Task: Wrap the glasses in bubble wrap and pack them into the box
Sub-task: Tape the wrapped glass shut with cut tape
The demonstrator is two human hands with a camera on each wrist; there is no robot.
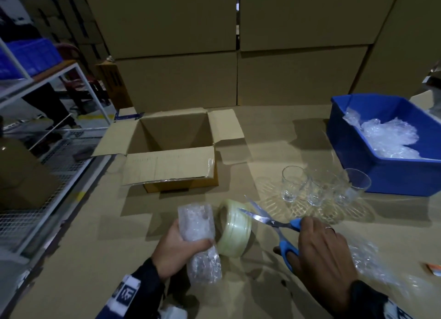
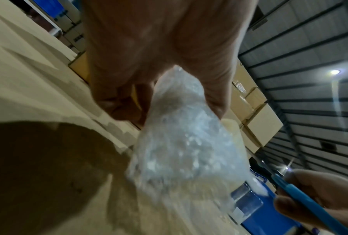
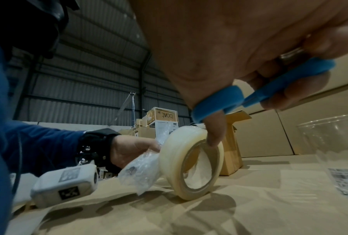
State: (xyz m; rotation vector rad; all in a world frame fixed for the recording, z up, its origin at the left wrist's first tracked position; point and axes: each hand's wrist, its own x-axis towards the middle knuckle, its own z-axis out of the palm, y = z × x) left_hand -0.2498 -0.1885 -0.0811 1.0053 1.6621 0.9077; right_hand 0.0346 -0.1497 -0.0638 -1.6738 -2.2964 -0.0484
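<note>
My left hand (image 1: 177, 249) grips a glass rolled in bubble wrap (image 1: 198, 237) just above the table, near the front middle; the bundle (image 2: 181, 143) fills the left wrist view. A roll of clear tape (image 1: 235, 230) stands on edge right beside it. My right hand (image 1: 317, 254) holds blue-handled scissors (image 1: 281, 228), blades apart and pointing at the tape roll (image 3: 191, 165). Three bare glasses (image 1: 315, 187) stand behind on the right. The open cardboard box (image 1: 171, 149) sits behind the bundle, flaps spread.
A blue bin (image 1: 386, 142) holding bubble wrap stands at the back right. A loose bubble wrap sheet (image 1: 372, 263) lies right of my right hand. Large cartons (image 1: 238, 44) wall the back. A wire shelf (image 1: 47, 170) runs along the left.
</note>
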